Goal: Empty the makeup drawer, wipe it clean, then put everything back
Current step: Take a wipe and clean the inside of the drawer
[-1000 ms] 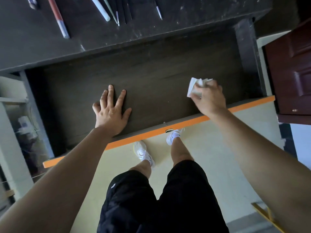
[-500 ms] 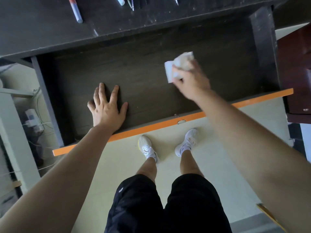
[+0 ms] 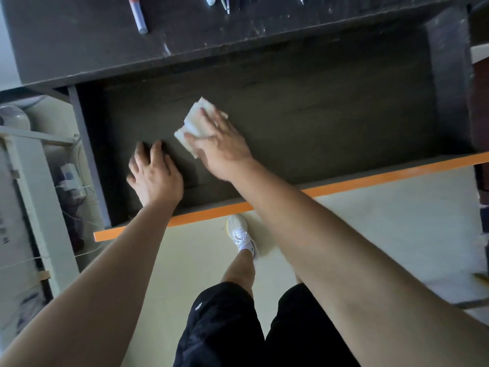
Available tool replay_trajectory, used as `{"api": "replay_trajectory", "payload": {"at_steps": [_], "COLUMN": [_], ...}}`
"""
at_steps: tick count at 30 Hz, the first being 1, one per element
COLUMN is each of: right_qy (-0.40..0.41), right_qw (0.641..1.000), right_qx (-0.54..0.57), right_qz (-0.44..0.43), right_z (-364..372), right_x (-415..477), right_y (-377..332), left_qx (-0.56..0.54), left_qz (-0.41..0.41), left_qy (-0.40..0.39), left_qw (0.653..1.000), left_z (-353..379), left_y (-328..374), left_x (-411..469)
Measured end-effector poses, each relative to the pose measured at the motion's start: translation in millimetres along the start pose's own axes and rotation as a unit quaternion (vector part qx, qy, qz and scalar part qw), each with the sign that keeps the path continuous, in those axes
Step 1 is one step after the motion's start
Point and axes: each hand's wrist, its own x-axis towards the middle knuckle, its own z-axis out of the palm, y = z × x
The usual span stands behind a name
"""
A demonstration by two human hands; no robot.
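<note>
While its fingers lie spread and nearly straight, the right grip (image 3: pixel 222 148) presses a folded white tissue (image 3: pixel 194 123) flat onto the floor of the open drawer (image 3: pixel 317 123), left of centre. Just beside it the left grip (image 3: pixel 156 178) rests palm-down, unclenched, on the same dark matte wood grain. An orange strip (image 3: pixel 370 180) edges the drawer front.

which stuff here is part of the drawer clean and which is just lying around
In the job: drawer, white wipe under right hand, left hand flat on its floor, pencils on desktop.
Lying about: power strip, left of drawer.
</note>
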Motion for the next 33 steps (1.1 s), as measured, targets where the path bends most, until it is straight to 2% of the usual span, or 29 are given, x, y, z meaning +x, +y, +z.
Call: {"api": "replay_trajectory", "payload": {"at_steps": [3, 4, 5, 8, 10, 13, 15, 17, 19, 21, 23, 27, 30, 33], "right_qy": [-0.069, -0.084, -0.099, -0.055, 0.033, 0.123, 0.127, 0.123, 0.117, 0.063, 0.021, 0.068, 0.061, 0.065], "right_qw": [0.986, 0.981, 0.982, 0.998, 0.991, 0.943, 0.915, 0.930, 0.964, 0.990, 0.994, 0.976, 0.948, 0.935], "right_qx": [-0.019, -0.019, -0.011, 0.010, 0.001, -0.004, -0.018, -0.023, 0.006, 0.009, 0.005, 0.004, -0.013, -0.010], "right_qz": [-0.152, -0.174, -0.160, 0.007, 0.131, 0.310, 0.383, 0.344, 0.237, 0.129, 0.108, 0.209, 0.311, 0.349], "right_z": [-6.1, -15.9, -28.9, -71.8, -96.1, -116.4, -117.1, -105.3, -86.7, -72.6, -77.3, -108.3, -130.4, -133.6], "right_x": [-37.1, -50.2, -63.6, -97.2, -111.0, -119.9, -108.0, -92.3, -81.7, -85.2, -95.8, -125.6, -153.4, -172.2], "right_y": [34.0, 55.1, 79.5, 161.6, 212.2, 266.3, 262.8, 231.7, 197.0, 171.0, 177.4, 249.1, 302.3, 311.7], "left_qx": [-0.010, -0.008, -0.004, 0.022, 0.036, 0.043, 0.059, 0.075, 0.086, 0.095, 0.098, 0.126, 0.145, 0.143], "left_qz": [-0.019, -0.022, -0.021, -0.010, 0.006, 0.059, 0.107, 0.155, 0.188, 0.196, 0.184, 0.200, 0.193, 0.172], "left_qy": [0.007, 0.007, 0.003, -0.027, -0.046, -0.062, -0.071, -0.078, -0.086, -0.098, -0.120, -0.170, -0.187, -0.189], "left_qw": [1.000, 1.000, 1.000, 0.999, 0.998, 0.995, 0.990, 0.982, 0.975, 0.971, 0.971, 0.957, 0.952, 0.956], "left_z": [-0.7, -0.2, 0.3, 0.7, 0.7, 2.5, 5.8, 12.1, 20.8, 31.3, 40.5, 56.6, 64.8, 65.8], "left_y": [1.6, 2.9, 4.7, 8.2, 12.6, 29.9, 49.3, 74.0, 102.0, 129.5, 155.1, 198.3, 216.5, 218.8], "left_x": [1.0, 0.9, 0.6, 0.7, -0.9, -2.8, -4.4, -7.4, -14.0, -22.6, -32.4, -54.8, -63.7, -64.9]}}
